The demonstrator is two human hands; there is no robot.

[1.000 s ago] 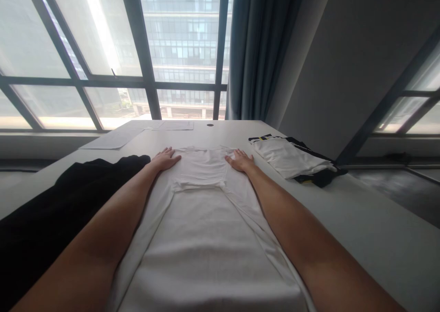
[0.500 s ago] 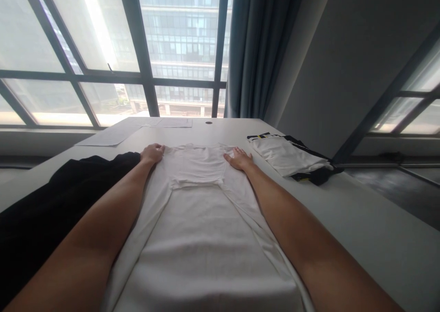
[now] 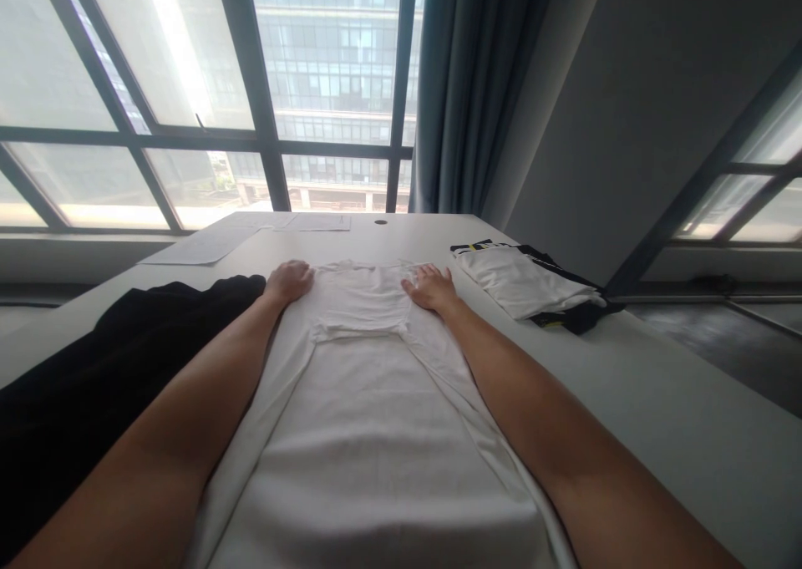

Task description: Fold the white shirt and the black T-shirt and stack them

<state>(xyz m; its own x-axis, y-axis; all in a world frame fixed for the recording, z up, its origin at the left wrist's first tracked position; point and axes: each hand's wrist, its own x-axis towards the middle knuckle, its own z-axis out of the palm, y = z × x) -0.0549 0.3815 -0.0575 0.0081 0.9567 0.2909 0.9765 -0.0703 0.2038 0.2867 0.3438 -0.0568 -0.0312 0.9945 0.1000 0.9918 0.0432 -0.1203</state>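
Note:
A white garment, seemingly a shirt, lies lengthwise before me, its sides folded inward and its far end folded over in a wrinkled flap. My left hand rests on the far left corner, palm down, fingers toward the cloth and partly hidden by the back of the hand. On the far right corner lies my right hand, its fingers spread and thumb pointing inward. Left of my left forearm is a crumpled black cloth.
A folded pile of white and black clothes sits on the white table at the right. Paper sheets lie at the far left. Beyond the table are a window and a blue-grey curtain.
Both hands have slid slightly inward along the far end of the white garment, the left one to the right and the right one to the left.

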